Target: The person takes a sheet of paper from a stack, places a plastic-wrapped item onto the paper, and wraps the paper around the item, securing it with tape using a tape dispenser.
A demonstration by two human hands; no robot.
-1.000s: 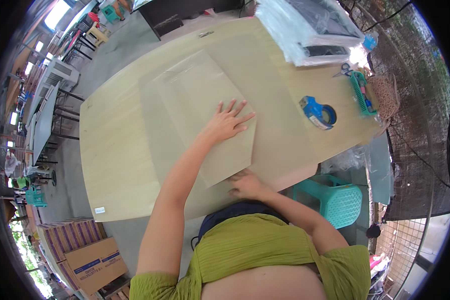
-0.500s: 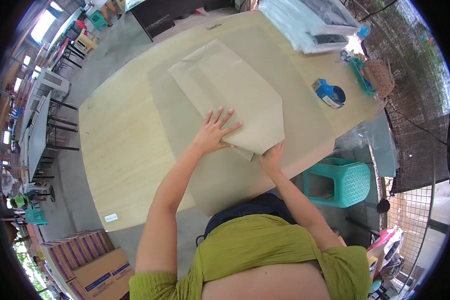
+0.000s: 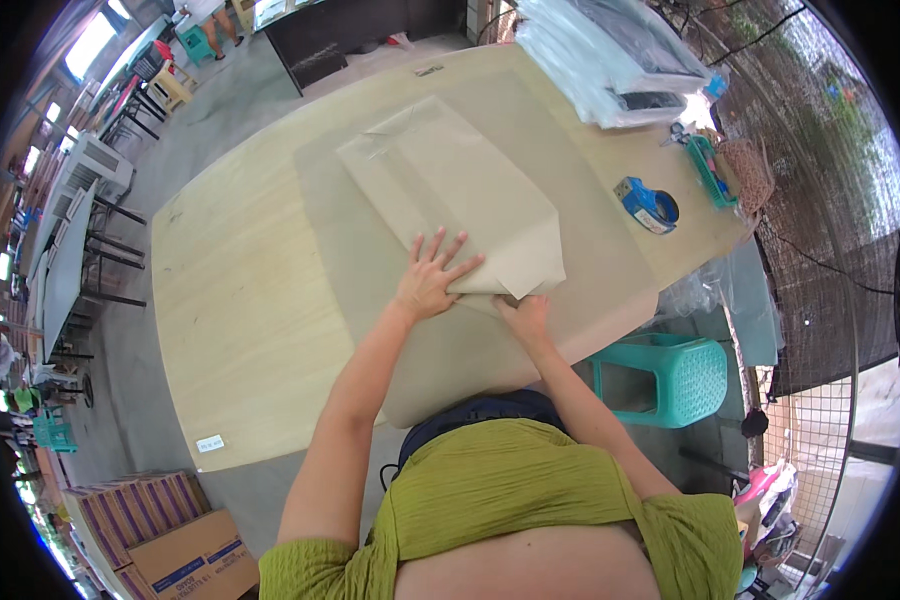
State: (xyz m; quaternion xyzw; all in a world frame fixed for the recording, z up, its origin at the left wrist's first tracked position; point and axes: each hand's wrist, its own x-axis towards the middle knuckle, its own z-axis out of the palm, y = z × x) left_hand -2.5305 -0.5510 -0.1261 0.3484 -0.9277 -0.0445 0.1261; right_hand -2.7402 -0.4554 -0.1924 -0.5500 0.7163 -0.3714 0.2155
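Observation:
A flat brown paper parcel (image 3: 460, 190) lies slanted on the table, its far end folded over and its near end coming to angled folds. Spread flat, my left hand (image 3: 433, 278) presses on its near left part, fingers apart. My right hand (image 3: 524, 320) is at the near edge, its fingers closed on the folded paper flap (image 3: 485, 302) there. Some of the right fingertips are hidden under the paper. A thin grey-brown sheet (image 3: 610, 250) lies beneath the parcel.
The pale wooden table (image 3: 240, 300) has curved edges. To the right are a blue tape dispenser (image 3: 648, 206), a green basket (image 3: 711, 170) and plastic-wrapped goods (image 3: 610, 60). A teal stool (image 3: 685, 380) stands by the table's right edge; cartons (image 3: 170, 550) are stacked at lower left.
My right hand has shifted left along the parcel's near edge, toward my left hand. The left hand stays spread on the parcel. The view has shifted slightly.

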